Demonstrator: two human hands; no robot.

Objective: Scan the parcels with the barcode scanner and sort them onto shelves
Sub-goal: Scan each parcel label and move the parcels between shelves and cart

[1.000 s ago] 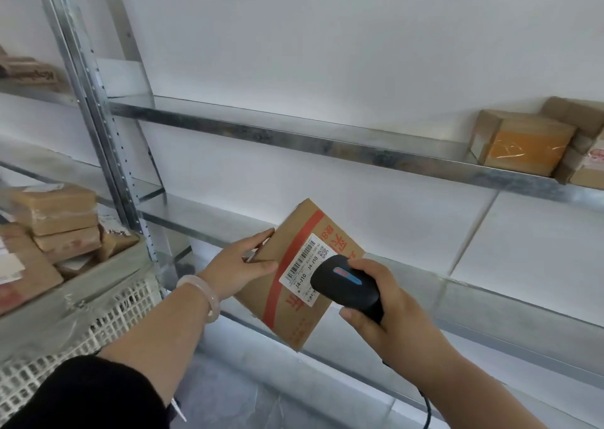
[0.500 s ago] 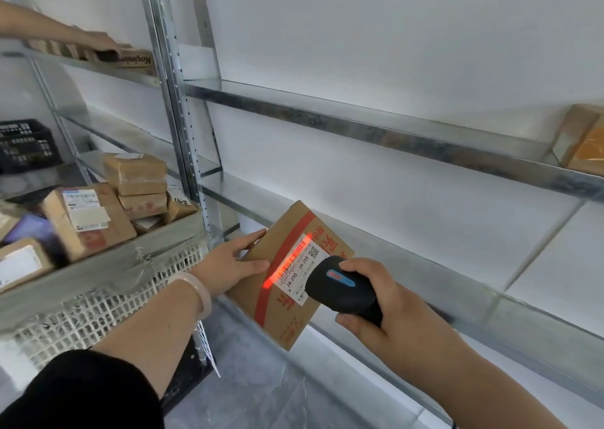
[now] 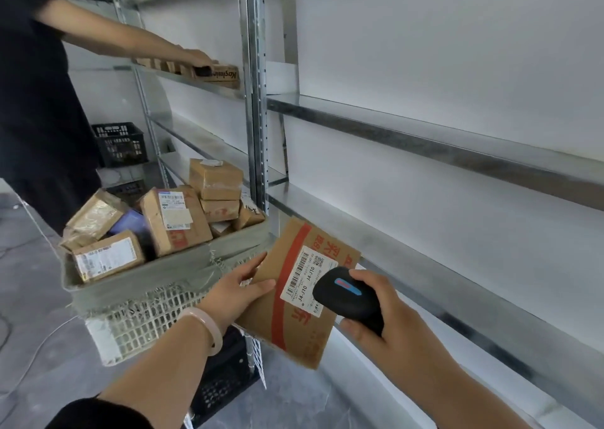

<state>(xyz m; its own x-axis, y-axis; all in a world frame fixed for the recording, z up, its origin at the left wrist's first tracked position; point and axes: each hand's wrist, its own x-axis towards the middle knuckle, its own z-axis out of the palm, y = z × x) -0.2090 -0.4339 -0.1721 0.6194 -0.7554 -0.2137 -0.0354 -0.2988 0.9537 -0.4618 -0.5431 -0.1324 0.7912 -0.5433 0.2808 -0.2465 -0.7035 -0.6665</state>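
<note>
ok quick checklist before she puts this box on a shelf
1. Left hand grips the parcel: ok.
2. Label readable, shows J4-J10: ok.
3. Scan registered: cannot tell, no beam on the label now.
4. Barcode scanner secure in right hand: ok.
5. Nearest shelf bare where visible: ok.
6. Shelf matches J4-J10: cannot tell, no shelf tags visible.

The white label (image 3: 308, 280) on the held parcel (image 3: 294, 297) reads "J4-J10" twice, beside a barcode and a QR code. Red Chinese characters run along that parcel's face; a box (image 3: 219, 74) on the upper shelf (image 3: 196, 83) bears dark brand lettering, seen upside down
</note>
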